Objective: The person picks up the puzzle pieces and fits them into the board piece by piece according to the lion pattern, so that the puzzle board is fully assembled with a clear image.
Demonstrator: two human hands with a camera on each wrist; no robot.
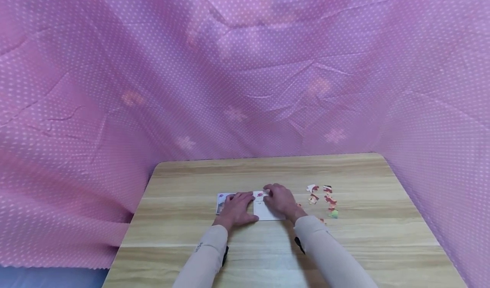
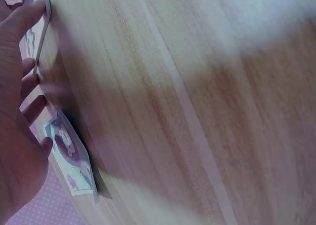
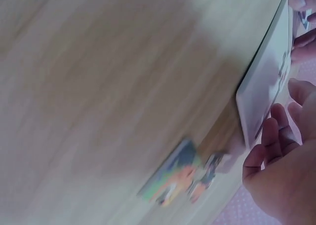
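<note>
A white puzzle board (image 1: pixel 269 213) lies on the table, with a few joined pieces (image 1: pixel 260 194) bearing a pink print at its upper left. My left hand (image 1: pixel 238 209) rests at the board's left side, fingers extended; its thumb (image 2: pixel 34 15) touches the board edge in the left wrist view. Over the board's upper right, my right hand (image 1: pixel 281 201) touches its surface with lightly bent fingers (image 3: pixel 270 136). No piece shows between that hand's fingers and thumb. A printed picture card (image 2: pixel 71 153) lies just left of the left hand, partly covered by it in the head view.
Several loose puzzle pieces (image 1: pixel 329 201) lie right of the board, some near the right forearm. More of them (image 3: pixel 173 178) appear blurred in the right wrist view. A pink dotted cloth (image 1: pixel 245 88) hangs behind and beside the wooden table (image 1: pixel 383 237).
</note>
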